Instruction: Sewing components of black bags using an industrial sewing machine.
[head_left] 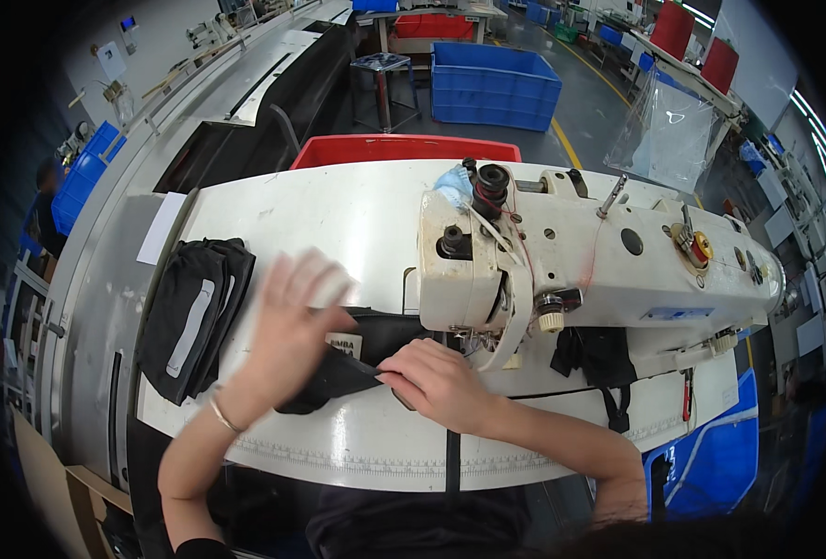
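Just beside right fingers [419, 366], white sewing machine [581, 261].

Left hand [292, 328] spread and blurred, right hand [439, 384] curled, pinching

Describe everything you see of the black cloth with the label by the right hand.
The black cloth looks soft and matte, loosely folded, with a small pale label bearing dark print. It lies on the white table, its right end reaching the needle area of the sewing machine. The right hand pinches its near edge. The blurred left hand hides part of it; whether they touch is unclear.
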Tool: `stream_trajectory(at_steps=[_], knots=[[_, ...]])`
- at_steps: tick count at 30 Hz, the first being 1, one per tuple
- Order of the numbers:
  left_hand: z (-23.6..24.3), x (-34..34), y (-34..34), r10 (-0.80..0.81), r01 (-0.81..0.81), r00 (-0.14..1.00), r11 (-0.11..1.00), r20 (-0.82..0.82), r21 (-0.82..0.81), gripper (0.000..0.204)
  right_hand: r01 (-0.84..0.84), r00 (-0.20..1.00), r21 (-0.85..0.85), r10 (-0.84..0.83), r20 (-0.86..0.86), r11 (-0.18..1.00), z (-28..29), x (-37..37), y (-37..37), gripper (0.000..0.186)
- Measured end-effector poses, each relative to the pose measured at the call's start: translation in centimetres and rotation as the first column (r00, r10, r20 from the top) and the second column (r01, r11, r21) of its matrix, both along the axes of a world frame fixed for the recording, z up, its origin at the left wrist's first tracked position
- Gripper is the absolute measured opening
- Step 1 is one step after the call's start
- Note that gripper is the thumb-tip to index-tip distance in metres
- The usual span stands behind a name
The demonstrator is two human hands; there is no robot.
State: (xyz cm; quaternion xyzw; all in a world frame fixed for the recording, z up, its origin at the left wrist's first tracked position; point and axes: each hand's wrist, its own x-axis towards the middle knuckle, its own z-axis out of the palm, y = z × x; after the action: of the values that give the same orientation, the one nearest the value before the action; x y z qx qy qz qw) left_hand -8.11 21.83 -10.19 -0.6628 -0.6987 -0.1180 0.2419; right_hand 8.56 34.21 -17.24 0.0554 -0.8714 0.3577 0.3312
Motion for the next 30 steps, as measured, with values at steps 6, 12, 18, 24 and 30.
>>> stream_trajectory(at_steps=[6, 12, 18, 24, 30], knots=[[-4.2, 3.7, -1.0, 0.056, 0.12, 0.648, 0.977, 0.759, -0.174, 0.044, 0.133, 0.961, -0.127, -0.096, 0.26, 0.983, -0.7, 2.3, -0.2, 0.028], [-4.0, 7.9, 0.0, -0.225, 0.231, 0.97, 0.971, 0.097, -0.055, 0.037, -0.051, 0.928, 0.413, -0.109, 0.356, 0.909, 0.5, 6.7, -2.9, 0.055], [-7.5, 5.1, 2.6, -0.18, 0.294, 0.686, 0.955, 0.705, -0.042, 0.022, -0.478, 0.746, 0.265, 0.228, 0.625, 0.838, 3.7, 10.0, -2.2, 0.074], [-7.0, 4.6, 3.4, -0.098, 0.294, 0.569, 0.952, 0.816, -0.09, 0.039, -0.266, 0.904, 0.454, 0.056, 0.425, 0.851, -1.1, 11.3, -2.2, 0.069], [-7.4, 3.6, 4.3, -0.222, 0.288, 0.791, 0.957, 0.57, -0.027, 0.031, 0.02, 0.912, 0.526, -0.231, 0.339, 0.85, -2.5, 7.3, 2.9, 0.03]])
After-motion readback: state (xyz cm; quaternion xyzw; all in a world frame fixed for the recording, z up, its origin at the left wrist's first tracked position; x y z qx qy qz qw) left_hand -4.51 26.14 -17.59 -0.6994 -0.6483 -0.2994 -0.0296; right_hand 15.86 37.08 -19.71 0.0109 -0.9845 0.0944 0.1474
